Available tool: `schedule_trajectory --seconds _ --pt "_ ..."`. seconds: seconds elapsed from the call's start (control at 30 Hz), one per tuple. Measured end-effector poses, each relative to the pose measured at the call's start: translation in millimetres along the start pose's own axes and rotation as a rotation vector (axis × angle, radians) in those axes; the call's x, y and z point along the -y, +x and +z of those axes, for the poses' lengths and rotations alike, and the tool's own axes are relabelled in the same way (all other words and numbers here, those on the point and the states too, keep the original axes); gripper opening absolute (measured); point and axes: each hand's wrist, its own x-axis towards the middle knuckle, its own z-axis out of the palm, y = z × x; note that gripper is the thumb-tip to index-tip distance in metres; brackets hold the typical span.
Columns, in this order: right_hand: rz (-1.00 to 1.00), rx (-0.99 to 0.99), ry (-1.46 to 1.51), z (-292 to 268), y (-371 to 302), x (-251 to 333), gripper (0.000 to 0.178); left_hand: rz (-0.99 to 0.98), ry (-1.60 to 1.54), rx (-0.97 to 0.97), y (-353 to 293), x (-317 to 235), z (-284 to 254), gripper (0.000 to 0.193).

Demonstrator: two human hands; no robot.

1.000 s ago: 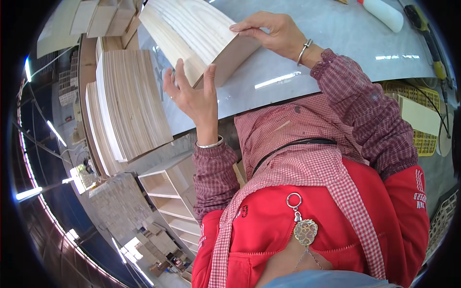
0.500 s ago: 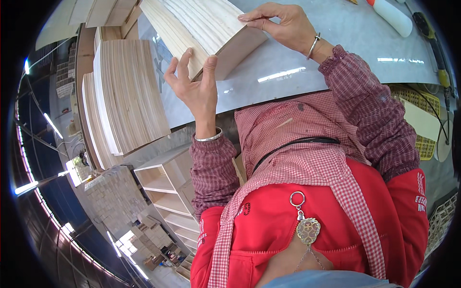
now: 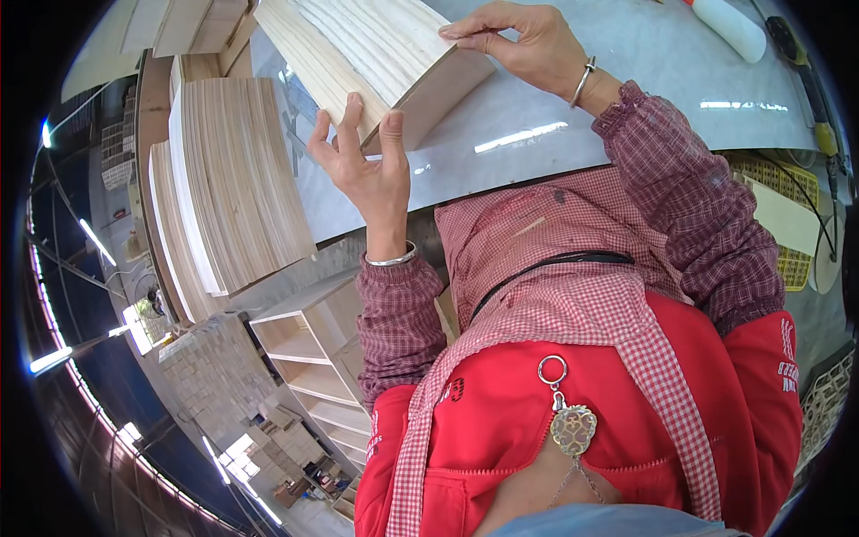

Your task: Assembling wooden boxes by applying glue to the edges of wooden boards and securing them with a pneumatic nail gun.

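A pale wooden box (image 3: pixel 376 54) with strongly grained boards on top stands at the table's near side, its plain end panel (image 3: pixel 447 94) facing me. My right hand (image 3: pixel 528 49) pinches the box's right near corner, thumb and fingertips at the top edge. At the left near corner is my left hand (image 3: pixel 367 166), fingers spread upward. Its fingertips are up against or just beside the box; whether they press on it I cannot tell. The far end of the box is cut off by the view's upper rim.
Stacked thin boards (image 3: pixel 237 179) stand left of the box on the grey-white table (image 3: pixel 608 116). A white bottle (image 3: pixel 729 31) and a black-and-yellow tool (image 3: pixel 805 72) with a cord lie at the right. Below left is a wooden shelf unit (image 3: pixel 304 345); yellow crates (image 3: pixel 792 192) stand at right.
The box and both hands appear almost still. My left thumb and fingers have straightened slightly, and the whole view has shifted a little.
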Motion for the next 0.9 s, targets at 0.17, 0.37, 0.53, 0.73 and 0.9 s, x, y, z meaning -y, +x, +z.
schedule_trajectory --seconds 0.17,0.37,0.53,0.73,0.9 --pt "-0.026 0.008 -0.009 1 1 -2 0.013 0.049 0.014 -0.018 -3 2 0 0.044" --pt "-0.128 -0.033 -0.046 0 -4 -2 0.011 0.215 0.253 -0.003 7 -9 -10 0.036" --pt "-0.131 -0.011 -0.123 -4 -8 3 0.016 0.393 0.284 0.078 27 -36 3 0.03" --pt "-0.162 -0.034 -0.221 -1 -9 -6 0.018 0.448 0.101 0.055 35 -36 33 0.026" --pt "-0.106 -0.07 -0.11 -3 -14 -11 0.021 0.466 0.112 0.017 34 -34 40 0.025"
